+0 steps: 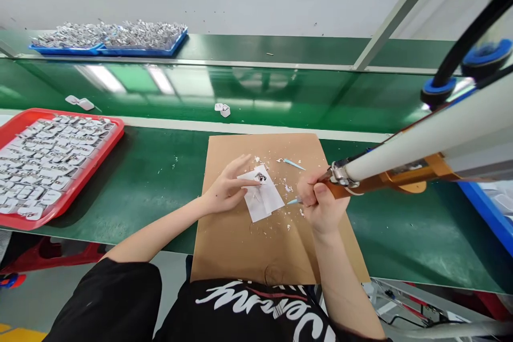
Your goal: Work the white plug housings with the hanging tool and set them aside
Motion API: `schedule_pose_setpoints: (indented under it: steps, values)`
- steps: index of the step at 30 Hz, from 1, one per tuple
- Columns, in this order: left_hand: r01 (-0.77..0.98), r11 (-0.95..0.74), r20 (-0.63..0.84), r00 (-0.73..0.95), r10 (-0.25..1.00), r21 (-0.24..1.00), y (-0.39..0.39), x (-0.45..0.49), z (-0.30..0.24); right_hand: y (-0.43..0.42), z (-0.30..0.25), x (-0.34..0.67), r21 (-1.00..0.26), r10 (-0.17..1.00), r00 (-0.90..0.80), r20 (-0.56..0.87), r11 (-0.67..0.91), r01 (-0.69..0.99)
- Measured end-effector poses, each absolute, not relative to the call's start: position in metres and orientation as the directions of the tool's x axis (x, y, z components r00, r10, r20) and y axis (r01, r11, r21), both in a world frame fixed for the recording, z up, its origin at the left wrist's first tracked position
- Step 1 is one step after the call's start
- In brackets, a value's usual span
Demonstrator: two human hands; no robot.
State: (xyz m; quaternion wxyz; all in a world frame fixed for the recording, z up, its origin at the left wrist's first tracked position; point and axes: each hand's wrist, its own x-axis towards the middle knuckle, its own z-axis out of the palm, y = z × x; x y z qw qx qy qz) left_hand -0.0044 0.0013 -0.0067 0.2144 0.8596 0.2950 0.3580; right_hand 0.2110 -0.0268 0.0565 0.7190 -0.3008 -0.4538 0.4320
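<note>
My left hand [229,188] reaches in from the left with its fingers stretched out and apart over white paper [272,197]. Its index fingertip is at a small dark and silvery part [261,177] on that paper; whether it touches is hard to see. My right hand [325,208] is closed around a thin light-blue pointed tool [294,201], whose tip points left at the paper's right edge. Most of the tool is hidden in the fist. A similar light-blue piece [294,164] lies farther back on the brown cardboard sheet [224,251], among white scraps [288,188].
A red tray [116,136] of small white pieces stands at left. Blue trays [140,52] of silvery parts sit on the back shelf. A white and brown jointed arm [420,141] crosses the right side, overlapping my right hand. Another blue tray [487,216] is at far right.
</note>
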Motion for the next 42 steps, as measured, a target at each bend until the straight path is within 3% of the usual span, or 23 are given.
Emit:
schedule_pose_setpoints:
  steps: [3,6,9,14,18,21,30,42]
  values:
    - [0.460,-0.717,0.450,0.565,0.691,0.524,-0.006,0.006,0.005,-0.027,0.059,0.207,-0.829,0.900,0.198,0.388,0.435,-0.351]
    - [0.646,-0.622,0.261,0.571,0.778,0.442,-0.010,0.024,0.011,-0.029,0.061,0.203,-0.828,0.904,0.189,0.383,0.426,-0.363]
    - [0.699,-0.527,0.163,0.520,0.838,0.483,-0.005,0.036,0.007,-0.032,0.063,0.199,-0.816,0.899,0.185,0.397,0.437,-0.378]
    - [0.495,-0.553,0.305,0.495,0.813,0.670,0.002,0.035,-0.014,-0.037,0.064,0.196,-0.813,0.905,0.172,0.389,0.425,-0.398]
    - [0.402,-0.682,0.458,0.523,0.719,0.611,0.000,0.035,-0.031,-0.038,0.064,0.196,-0.815,0.901,0.183,0.393,0.434,-0.384]
    - [0.434,-0.730,0.533,0.500,0.683,0.528,-0.003,0.037,-0.039,-0.035,0.065,0.196,-0.819,0.896,0.189,0.401,0.443,-0.365]
    - [0.461,-0.696,0.380,0.604,0.700,0.550,-0.007,0.037,-0.030,-0.033,0.068,0.194,-0.847,0.903,0.184,0.389,0.429,-0.313]
    - [0.392,-0.742,0.455,0.606,0.653,0.544,-0.015,0.041,-0.035,-0.032,0.070,0.179,-0.812,0.888,0.123,0.443,0.456,-0.365]
